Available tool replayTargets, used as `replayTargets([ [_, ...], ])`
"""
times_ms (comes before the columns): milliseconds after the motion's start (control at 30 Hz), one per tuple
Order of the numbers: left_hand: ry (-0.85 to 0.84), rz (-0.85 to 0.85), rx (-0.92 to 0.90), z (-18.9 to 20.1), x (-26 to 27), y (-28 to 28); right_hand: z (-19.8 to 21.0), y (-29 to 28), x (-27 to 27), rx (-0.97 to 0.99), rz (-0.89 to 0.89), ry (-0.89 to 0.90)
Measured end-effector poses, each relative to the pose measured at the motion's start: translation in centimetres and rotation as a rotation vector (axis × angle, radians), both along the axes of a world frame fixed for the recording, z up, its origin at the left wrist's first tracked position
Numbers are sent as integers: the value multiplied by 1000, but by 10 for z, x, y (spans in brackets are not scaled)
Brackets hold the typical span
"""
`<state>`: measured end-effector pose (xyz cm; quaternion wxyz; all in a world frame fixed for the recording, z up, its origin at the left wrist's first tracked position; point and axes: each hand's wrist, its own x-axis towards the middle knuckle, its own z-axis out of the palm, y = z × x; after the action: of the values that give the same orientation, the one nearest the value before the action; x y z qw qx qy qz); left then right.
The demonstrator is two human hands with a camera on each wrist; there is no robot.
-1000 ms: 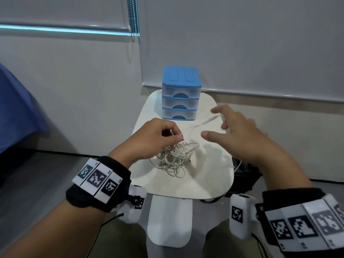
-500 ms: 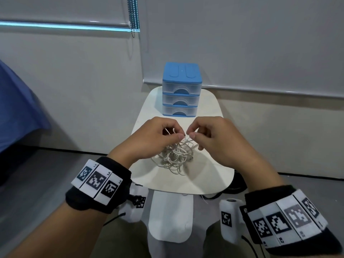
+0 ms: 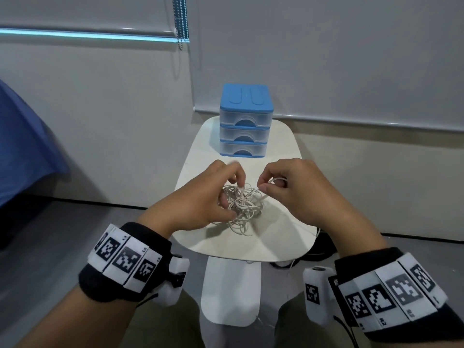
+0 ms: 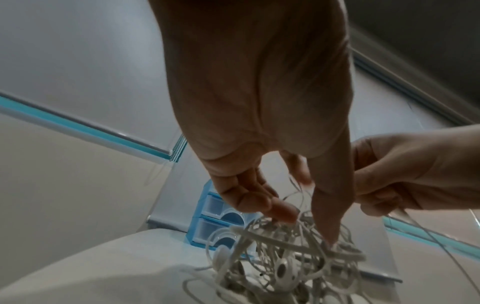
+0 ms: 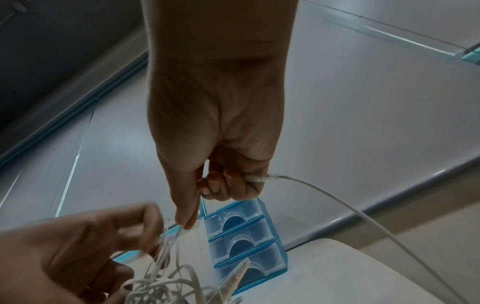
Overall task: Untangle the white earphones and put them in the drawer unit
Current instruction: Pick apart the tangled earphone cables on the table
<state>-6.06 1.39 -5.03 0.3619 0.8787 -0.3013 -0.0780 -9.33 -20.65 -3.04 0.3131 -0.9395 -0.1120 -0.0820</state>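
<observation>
While the white earphones (image 3: 241, 205) lie knotted on the small table (image 3: 283, 237), in front of the closed drawer unit (image 3: 244, 121), the left hand (image 3: 198, 202) picks at the tangle with curled fingers and the right hand (image 3: 298, 187) pinches a loose strand.

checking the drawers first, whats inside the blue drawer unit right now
All three drawers of the drawer unit are shut; through their clear fronts nothing shows, though handles hide the middles. The earphones lie tangled on the table.
</observation>
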Motion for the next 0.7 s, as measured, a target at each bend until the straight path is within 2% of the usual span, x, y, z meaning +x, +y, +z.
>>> replayTargets([
  [100,-79,-5,88,-4,-1,-4,0,-2,0,-87,15,-5],
  [267,-181,48,99,-4,2,-8,-2,-6,0,-170,13,15],
  [567,-257,3,12,8,10,-13,-1,-3,9,-73,63,34],
  [700,-220,20,-26,11,10,-17,-6,-1,16,5,92,95],
])
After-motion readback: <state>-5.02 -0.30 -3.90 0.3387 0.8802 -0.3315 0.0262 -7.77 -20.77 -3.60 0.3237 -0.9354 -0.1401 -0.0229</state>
